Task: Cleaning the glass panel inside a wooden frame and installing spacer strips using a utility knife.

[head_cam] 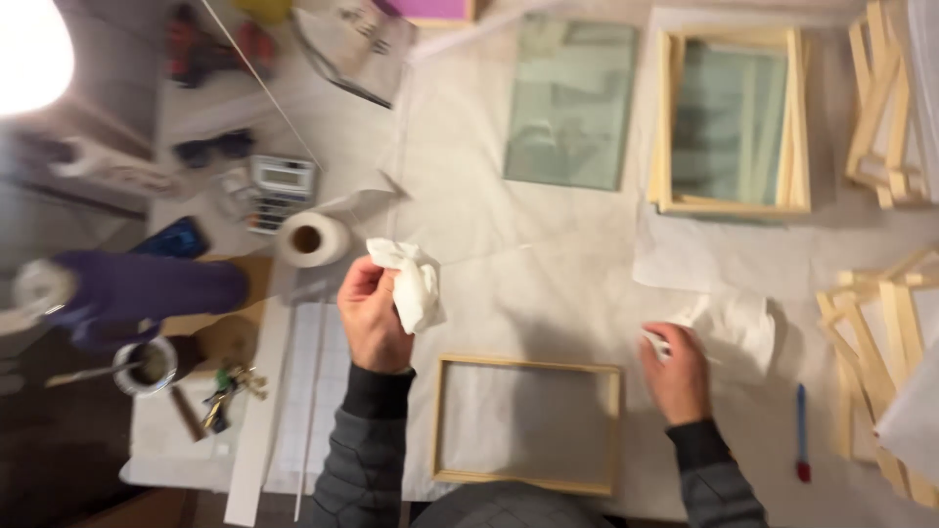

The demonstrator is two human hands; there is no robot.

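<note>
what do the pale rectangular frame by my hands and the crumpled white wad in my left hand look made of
The pale rectangular frame looks like bare, unfinished light wood: matte, yellowish strips joined at the corners. The crumpled white wad in the left hand seems to be soft tissue or paper towel, judging by its loose creases.

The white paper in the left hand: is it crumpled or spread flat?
Crumpled: the white paper bunches in folds above the left hand.

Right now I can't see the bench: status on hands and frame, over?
Left hand holds crumpled tissue. Right hand grips second tissue. Wooden frame flat between them, untouched. Blue pen lies right.
</note>
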